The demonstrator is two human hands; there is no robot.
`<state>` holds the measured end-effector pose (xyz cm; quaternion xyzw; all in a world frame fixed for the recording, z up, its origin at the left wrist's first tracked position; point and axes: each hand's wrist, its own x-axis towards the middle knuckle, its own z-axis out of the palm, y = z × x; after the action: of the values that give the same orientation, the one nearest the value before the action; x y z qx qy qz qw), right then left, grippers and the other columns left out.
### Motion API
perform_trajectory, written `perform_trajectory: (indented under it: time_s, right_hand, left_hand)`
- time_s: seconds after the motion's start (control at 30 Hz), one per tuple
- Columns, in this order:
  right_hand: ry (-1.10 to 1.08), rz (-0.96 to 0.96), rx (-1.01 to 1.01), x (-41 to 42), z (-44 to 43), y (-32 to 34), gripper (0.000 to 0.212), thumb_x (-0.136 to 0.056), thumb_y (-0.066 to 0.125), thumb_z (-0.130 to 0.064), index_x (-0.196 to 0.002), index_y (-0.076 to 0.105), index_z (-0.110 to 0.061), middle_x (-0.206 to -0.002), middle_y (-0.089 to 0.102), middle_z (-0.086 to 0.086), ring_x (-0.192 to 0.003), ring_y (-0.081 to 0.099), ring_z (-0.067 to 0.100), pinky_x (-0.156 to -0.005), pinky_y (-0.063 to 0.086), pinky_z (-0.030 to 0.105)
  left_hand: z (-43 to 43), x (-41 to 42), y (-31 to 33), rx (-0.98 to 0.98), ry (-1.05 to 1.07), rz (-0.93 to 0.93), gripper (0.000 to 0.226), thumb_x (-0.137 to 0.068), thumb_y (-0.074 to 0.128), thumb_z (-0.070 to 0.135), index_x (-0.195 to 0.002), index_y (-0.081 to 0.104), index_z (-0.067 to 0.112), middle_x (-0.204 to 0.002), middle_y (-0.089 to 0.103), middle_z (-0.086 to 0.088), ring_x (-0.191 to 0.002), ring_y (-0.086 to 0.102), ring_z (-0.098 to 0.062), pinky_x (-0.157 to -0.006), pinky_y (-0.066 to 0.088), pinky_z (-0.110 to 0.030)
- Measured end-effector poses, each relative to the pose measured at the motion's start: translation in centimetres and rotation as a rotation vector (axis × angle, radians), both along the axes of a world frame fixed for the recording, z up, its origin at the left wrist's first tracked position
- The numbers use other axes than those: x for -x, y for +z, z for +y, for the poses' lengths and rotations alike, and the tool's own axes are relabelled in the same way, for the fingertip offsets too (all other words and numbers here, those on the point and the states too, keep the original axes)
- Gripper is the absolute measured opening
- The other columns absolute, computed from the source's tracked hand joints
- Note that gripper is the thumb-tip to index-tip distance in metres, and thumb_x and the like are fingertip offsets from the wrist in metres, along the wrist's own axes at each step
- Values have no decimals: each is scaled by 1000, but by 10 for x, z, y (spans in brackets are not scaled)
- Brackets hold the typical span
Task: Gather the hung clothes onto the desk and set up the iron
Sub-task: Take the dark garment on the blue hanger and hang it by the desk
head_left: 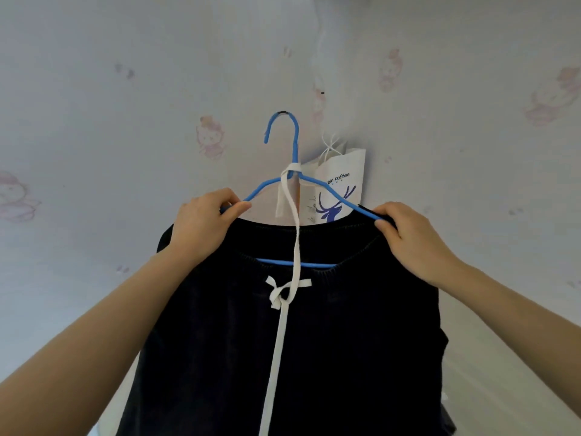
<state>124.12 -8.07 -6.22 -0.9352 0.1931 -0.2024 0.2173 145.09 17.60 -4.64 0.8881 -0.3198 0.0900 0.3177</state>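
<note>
Your left hand [201, 225] has its fingers and thumb curled round the left shoulder of the blue hanger [295, 146], just above the waistband of the dark garment [345, 341] that hangs from it. Hold firm there, but don't drag sideways. The hanger's hook sits over a small dark peg [283, 112] on the wall [125, 121], so I judge the clean move is to lift both shoulders straight up together until the hook clears, then draw it toward you.

In the middle, mind the white drawstring [276, 347]: 1 strand is wrapped round the hanger's neck and runs down to a knot at the waistband, with a long tail below. It will likely swing, and it could catch on the peg or on the paper bag [342, 184] hanging just behind the hanger, so lift slowly.

On the right, your right hand [412, 237] pinches the other shoulder of the hanger together with the garment's edge, thumb underneath. Holding cloth and wire as 1 should stop the garment sliding off. The surface it must go to is not in view, nor is the iron.
</note>
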Motion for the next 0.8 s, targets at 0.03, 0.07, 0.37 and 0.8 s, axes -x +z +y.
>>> perform_trajectory:
  time_s: [0.03,0.07,0.37,0.8]
  right_hand:
    - [-2,9,-10,-7,-7,-13,19,-98,46,-23,-114,56,-19,-107,57,0,-94,55,20,-85,47,44]
    - [0,17,-17,-12,-13,-26,19,-98,46,-23,-114,55,-19,-106,57,0,-93,55,20,-84,47,43]
    - [1,148,-91,-36,-37,-114,15,-97,48,-20,-111,54,-20,-100,58,1,-89,55,21,-77,44,38]
    - [-30,238,-211,-51,-52,-162,20,-96,53,-15,-115,58,-16,-103,58,-3,-90,51,13,-75,32,21]
  left_hand:
    - [-6,-6,-11,-23,-3,28,26,-90,55,48,-84,63,24,-76,62,4,-75,59,-20,-68,47,-36]
    - [-11,-12,-23,-50,-9,53,26,-90,54,49,-83,62,25,-76,62,5,-75,59,-19,-68,48,-35]
    - [-20,-60,-115,-343,-72,204,37,-86,52,60,-83,63,25,-85,64,7,-81,59,-16,-74,50,-35]
    - [8,-91,-194,-208,-278,822,8,-87,67,28,-95,65,31,-84,72,14,-78,65,8,-72,45,-13]
